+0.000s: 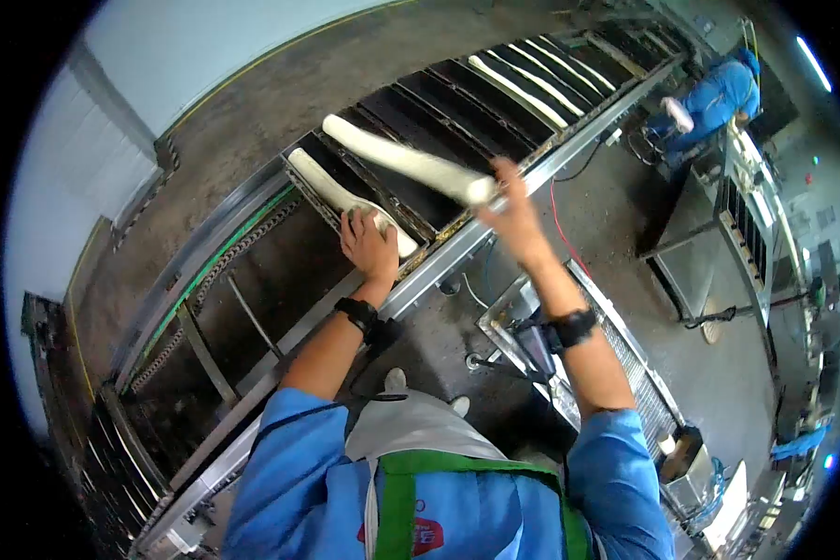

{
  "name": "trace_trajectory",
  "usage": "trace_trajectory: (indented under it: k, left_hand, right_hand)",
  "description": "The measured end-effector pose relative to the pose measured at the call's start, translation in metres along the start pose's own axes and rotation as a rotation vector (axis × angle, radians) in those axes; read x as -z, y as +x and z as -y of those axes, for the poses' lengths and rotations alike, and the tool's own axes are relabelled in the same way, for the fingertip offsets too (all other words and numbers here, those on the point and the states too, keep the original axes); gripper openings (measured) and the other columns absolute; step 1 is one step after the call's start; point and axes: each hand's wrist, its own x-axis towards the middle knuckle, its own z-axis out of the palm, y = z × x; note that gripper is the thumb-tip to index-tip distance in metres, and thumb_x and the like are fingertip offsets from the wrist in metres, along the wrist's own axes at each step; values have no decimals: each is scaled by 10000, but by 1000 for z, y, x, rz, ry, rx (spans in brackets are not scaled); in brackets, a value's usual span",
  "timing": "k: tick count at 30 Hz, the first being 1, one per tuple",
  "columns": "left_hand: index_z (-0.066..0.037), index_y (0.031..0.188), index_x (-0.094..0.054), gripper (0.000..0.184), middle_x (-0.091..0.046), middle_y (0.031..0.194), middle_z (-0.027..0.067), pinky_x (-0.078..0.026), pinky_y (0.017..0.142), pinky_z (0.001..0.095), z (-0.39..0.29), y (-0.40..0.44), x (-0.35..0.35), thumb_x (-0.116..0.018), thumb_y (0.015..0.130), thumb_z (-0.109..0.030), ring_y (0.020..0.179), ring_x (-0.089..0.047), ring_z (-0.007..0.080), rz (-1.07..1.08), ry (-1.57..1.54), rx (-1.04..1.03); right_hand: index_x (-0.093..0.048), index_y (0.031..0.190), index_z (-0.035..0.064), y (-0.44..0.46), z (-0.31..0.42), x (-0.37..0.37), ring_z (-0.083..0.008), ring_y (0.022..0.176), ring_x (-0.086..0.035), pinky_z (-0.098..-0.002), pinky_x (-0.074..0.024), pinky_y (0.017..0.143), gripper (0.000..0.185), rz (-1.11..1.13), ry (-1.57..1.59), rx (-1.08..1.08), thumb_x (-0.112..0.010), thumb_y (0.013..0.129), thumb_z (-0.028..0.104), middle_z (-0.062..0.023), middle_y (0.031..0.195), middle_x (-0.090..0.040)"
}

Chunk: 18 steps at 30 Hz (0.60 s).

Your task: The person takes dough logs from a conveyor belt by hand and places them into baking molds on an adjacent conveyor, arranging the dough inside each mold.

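Two long pale dough rolls lie at the near end of a row of dark trays (429, 122) on a metal conveyor. My left hand (370, 245) rests with fingers spread on the lower part of the left dough roll (322, 179), which sits in the end tray. The other dough roll (397, 156) lies slantwise across the trays, blurred at its near end. My right hand (515, 217), smeared by motion, is at that near end; whether its fingers grip the dough cannot be made out.
Thinner dough strips (523, 91) lie in trays farther along. The conveyor's metal rail (457, 245) runs before me. A perforated metal surface (630, 359) stands at right. A person in blue (719, 101) is at the upper right beside another table.
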Motion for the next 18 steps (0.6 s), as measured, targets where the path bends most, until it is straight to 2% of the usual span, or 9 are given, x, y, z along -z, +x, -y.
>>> trace_trajectory:
  k: [1, 2, 5, 8, 11, 13, 14, 16, 18]
  left_hand:
    - [-114, 1016, -477, 349, -383, 1174, 57, -206, 917, 455, -1, 0, -1, -509, 684, -219, 1177, -228, 260, -32, 30, 5]
    - [-114, 1016, -477, 349, -383, 1174, 57, -206, 917, 455, 1, 2, -1, -509, 684, -219, 1177, -228, 260, -14, 27, -16]
    - [-124, 1009, -479, 328, -396, 1156, 36, -231, 889, 470, -2, 6, 1, -506, 691, -197, 1166, -248, 247, 21, 93, 33]
    - [-82, 907, -515, 250, -480, 1011, 106, -306, 839, 421, -4, 21, -9, -540, 666, -145, 1014, -383, 285, -52, 33, -178]
    - [-54, 858, -536, 203, -512, 888, 122, -313, 815, 406, 16, 37, -28, -534, 663, -108, 893, -434, 298, -76, -6, -330]
    - [-108, 913, -540, 222, -483, 997, 100, -294, 833, 421, 20, 44, -39, -519, 693, -136, 973, -403, 266, -14, 210, -213]
    - [-164, 991, -511, 274, -414, 1130, 69, -272, 848, 440, -22, 31, -4, -514, 720, -197, 1071, -339, 251, 70, 212, -107]
    - [-196, 1059, -467, 323, -336, 1221, 42, -241, 869, 454, 7, 43, -23, -506, 747, -273, 1135, -279, 245, -14, 318, -340]
    - [-195, 1088, -445, 343, -296, 1259, 39, -214, 888, 458, 13, 44, -41, -492, 771, -316, 1173, -229, 239, 32, 271, -383]
  right_hand:
    - [-342, 1143, 70, -10, -13, -12, -346, 1059, -324, -369, -276, 908, 601, 100, -84, -66, -620, 610, 87, -193, 1136, -331]
    - [-369, 1137, 100, -22, -9, -14, -312, 1072, -332, -352, -272, 912, 513, 104, -239, -126, -584, 671, 107, -147, 1117, -377]
    - [-408, 1097, 118, -67, -40, 18, -327, 1027, -344, -385, -305, 863, 473, 146, -208, -229, -586, 659, 102, -127, 1108, -373]
    - [-429, 1080, 131, -127, -95, 67, -331, 1008, -348, -400, -327, 841, 474, 151, -312, -451, -610, 643, 112, -108, 1106, -377]
    - [-425, 1095, 144, -213, -128, 121, -325, 1023, -352, -431, -360, 818, 497, 229, -702, -695, -626, 641, 184, -119, 1123, -372]
    - [-412, 1101, 150, -260, -119, 156, -341, 1017, -349, -440, -344, 827, 502, 183, -746, -903, -611, 643, 197, -131, 1118, -370]
    - [-408, 1107, 153, -281, -110, 174, -340, 1025, -348, -446, -348, 822, 513, 160, -758, -1002, -614, 639, 198, -130, 1128, -362]
    - [-402, 1115, 161, -313, -109, 200, -337, 1037, -348, -452, -357, 817, 528, 128, -851, -1101, -617, 635, 204, -126, 1145, -347]
    - [-361, 1150, 177, -355, -106, 224, -323, 1083, -321, -489, -343, 827, 544, 42, -942, -1202, -586, 656, 138, -123, 1167, -328]
